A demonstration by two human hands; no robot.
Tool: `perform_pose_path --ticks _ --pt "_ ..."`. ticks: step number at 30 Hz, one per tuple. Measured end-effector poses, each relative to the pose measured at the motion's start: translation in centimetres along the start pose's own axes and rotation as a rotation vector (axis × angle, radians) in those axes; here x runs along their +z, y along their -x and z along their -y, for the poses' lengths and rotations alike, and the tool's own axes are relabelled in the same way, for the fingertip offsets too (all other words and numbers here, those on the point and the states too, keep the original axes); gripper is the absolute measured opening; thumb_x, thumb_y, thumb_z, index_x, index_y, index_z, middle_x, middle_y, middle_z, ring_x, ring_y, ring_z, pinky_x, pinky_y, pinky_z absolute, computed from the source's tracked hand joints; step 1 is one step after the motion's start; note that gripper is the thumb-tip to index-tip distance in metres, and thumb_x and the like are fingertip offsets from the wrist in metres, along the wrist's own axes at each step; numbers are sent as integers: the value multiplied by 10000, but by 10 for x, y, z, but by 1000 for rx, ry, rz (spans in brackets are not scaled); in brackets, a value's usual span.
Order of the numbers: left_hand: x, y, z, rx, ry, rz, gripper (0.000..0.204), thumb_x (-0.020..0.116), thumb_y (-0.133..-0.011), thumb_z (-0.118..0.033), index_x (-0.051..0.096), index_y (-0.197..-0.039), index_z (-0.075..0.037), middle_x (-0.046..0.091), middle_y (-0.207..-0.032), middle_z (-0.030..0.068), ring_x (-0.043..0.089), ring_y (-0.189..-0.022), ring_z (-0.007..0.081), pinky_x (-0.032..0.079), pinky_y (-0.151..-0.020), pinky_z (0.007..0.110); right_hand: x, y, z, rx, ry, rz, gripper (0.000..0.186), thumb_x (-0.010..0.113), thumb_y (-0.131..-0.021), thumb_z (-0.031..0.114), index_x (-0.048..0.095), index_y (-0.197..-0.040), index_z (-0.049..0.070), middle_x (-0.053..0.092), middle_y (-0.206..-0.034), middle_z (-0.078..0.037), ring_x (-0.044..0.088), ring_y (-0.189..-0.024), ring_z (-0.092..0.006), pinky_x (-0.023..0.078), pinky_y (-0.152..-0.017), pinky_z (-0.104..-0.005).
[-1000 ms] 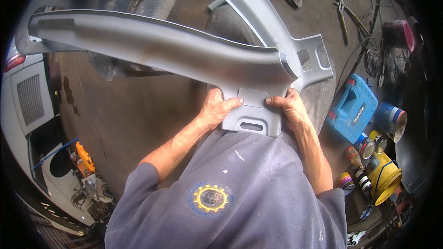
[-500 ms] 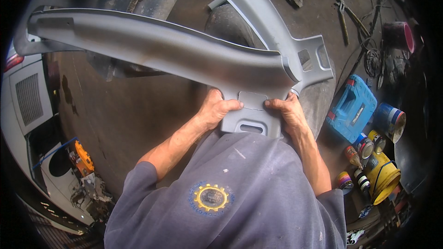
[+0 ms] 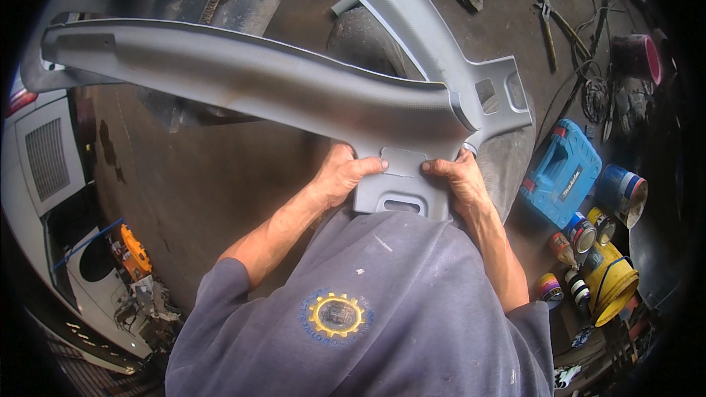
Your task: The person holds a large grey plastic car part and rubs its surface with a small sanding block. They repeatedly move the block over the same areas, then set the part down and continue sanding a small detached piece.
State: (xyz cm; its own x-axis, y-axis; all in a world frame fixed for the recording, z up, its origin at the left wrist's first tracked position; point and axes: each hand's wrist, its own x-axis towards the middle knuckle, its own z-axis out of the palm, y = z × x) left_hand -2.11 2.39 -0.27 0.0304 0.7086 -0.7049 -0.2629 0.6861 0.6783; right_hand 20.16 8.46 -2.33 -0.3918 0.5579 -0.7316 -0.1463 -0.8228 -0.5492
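Note:
A long grey moulded trim panel (image 3: 243, 66) stretches from the far left to its slotted end tab against my shirt. My left hand (image 3: 342, 175) grips the left edge of that tab, thumb lying on top beside a small rectangular patch outline (image 3: 404, 162). On the opposite edge my right hand (image 3: 460, 175) holds on likewise, its thumb pointing inward to the patch. The undersides of both hands' fingers are hidden below the panel. A second grey trim panel (image 3: 390, 7) curves behind, its end with cut-out openings lying to the right, beyond my right hand.
At right lie a blue tool case (image 3: 562, 175), several cans, a blue can (image 3: 621, 192) and a yellow bucket (image 3: 612, 283). Farther off are pliers (image 3: 548, 33), cables and a red-rimmed pot (image 3: 638, 57). White vehicle parts (image 3: 55, 154) and an orange tool (image 3: 134, 252) lie left.
The far left end of the held panel has dipped slightly toward me. Both hands keep nearly the same grip and place.

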Motion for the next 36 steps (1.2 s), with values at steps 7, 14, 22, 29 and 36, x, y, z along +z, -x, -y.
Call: perform_pose_path --ticks 7,14,22,29,36 --pt "-1 -3 4 23 -31 7 498 726 -765 -73 574 -1233 7 624 -1127 111 592 -1076 208 474 -971 362 -2 -1 -1 28 -18 31 482 782 -678 11 618 -1127 -47 692 -966 -112 667 -846 -202 542 -850 -337" --pt "-2 -3 3 -3 -27 26 483 727 -763 -64 588 -1221 5 636 -1109 102 601 -1061 202 478 -964 359 5 2 5 47 -92 -18 467 783 -746 93 616 -1153 -63 697 -987 -139 675 -872 -225 538 -862 -339" --pt "-3 -4 5 16 -14 24 514 756 -766 -84 582 -1239 17 639 -1130 113 603 -1080 215 470 -983 358 6 2 3 28 -35 -36 398 794 -747 95 650 -1084 -61 708 -966 -143 686 -852 -213 550 -843 -339" --pt "1 2 -3 -14 -9 10 597 776 -760 -82 540 -1298 24 618 -1202 130 578 -1144 233 435 -1032 359 3 1 -1 32 -59 -27 400 793 -743 77 643 -1092 -50 708 -970 -125 686 -862 -201 548 -854 -334" --pt "-3 1 -2 58 -31 66 641 794 -754 -98 520 -1321 22 600 -1234 117 555 -1177 216 416 -1056 357 -1 1 -2 29 -25 -11 453 830 -721 84 640 -1115 -33 705 -998 -123 679 -901 -202 537 -890 -344"
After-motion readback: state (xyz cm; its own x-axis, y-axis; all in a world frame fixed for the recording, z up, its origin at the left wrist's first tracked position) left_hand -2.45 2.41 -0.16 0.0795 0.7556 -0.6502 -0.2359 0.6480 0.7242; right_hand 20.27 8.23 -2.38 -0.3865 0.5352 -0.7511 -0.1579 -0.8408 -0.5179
